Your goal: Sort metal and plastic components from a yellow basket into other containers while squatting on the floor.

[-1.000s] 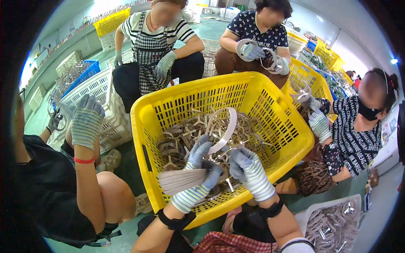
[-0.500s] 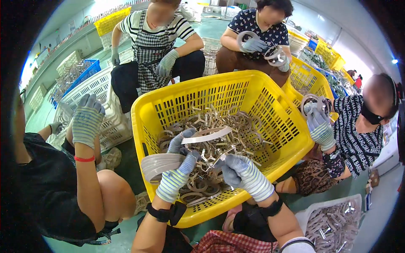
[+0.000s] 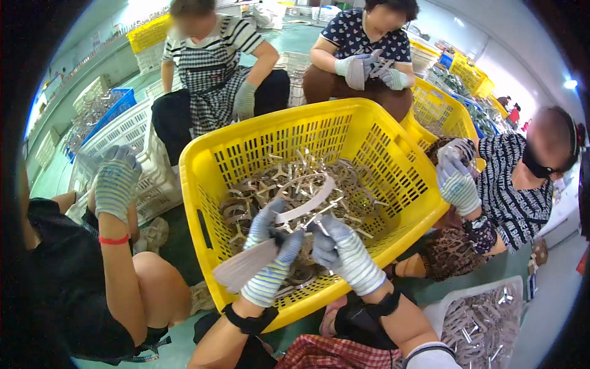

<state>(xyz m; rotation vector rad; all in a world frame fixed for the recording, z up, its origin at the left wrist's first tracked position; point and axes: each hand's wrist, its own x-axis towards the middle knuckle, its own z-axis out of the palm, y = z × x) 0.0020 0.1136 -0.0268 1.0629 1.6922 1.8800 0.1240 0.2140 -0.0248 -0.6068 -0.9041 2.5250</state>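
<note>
My gloved left hand (image 3: 273, 249) is closed around a fanned stack of flat grey rings (image 3: 246, 267). Its thumb and fingers also steady a single pale grey ring (image 3: 310, 208) that stands out above the stack. My right hand (image 3: 349, 253), in a matching striped glove, pinches a small shiny metal piece (image 3: 319, 220) by this ring; whether the two are joined I cannot tell. Both hands are over the near part of a yellow slatted basket (image 3: 200, 178), partly filled with a tangled pile of similar rings and three-armed metal pieces (image 3: 362, 190).
Co-workers in gloves sit around the basket: two across, one at the left, one at the right. A pale crate of metal pieces (image 3: 482, 326) stands at my lower right. White crates (image 3: 132, 132) and a blue bin (image 3: 126, 101) are at the far left, another yellow basket (image 3: 452, 111) far right.
The single ring has turned from nearly edge-on to a tilted, more open view. The stack in my left hand has swung downward. The co-workers across have shifted their arms slightly.
</note>
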